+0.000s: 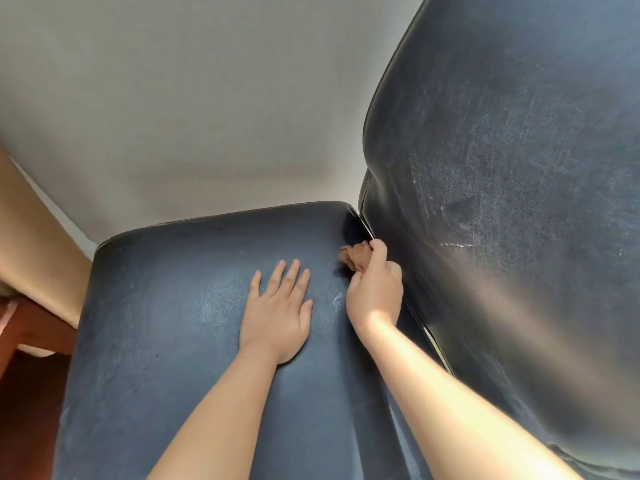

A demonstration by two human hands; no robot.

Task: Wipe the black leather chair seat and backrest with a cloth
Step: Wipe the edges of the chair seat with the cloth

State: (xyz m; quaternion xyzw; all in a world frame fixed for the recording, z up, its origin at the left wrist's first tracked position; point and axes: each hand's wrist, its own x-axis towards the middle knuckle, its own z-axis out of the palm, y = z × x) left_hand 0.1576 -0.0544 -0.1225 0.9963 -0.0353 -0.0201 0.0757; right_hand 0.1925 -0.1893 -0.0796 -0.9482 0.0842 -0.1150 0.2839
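The black leather chair seat [166, 323] fills the lower middle of the head view, dusty with pale smears. Its backrest [512, 188] rises along the right side, also streaked with dust. My left hand [277, 313] lies flat on the seat, fingers straight and spread. My right hand [375, 289] grips a small bunched brown cloth [353, 256] and holds it on the seat at the far right, beside the crease where seat meets backrest. Most of the cloth is hidden inside my fist.
A pale grey wall [190, 98] stands behind the chair. At the far left are a beige surface [31, 233] and a reddish-brown wooden piece [31, 334] close to the seat's left edge.
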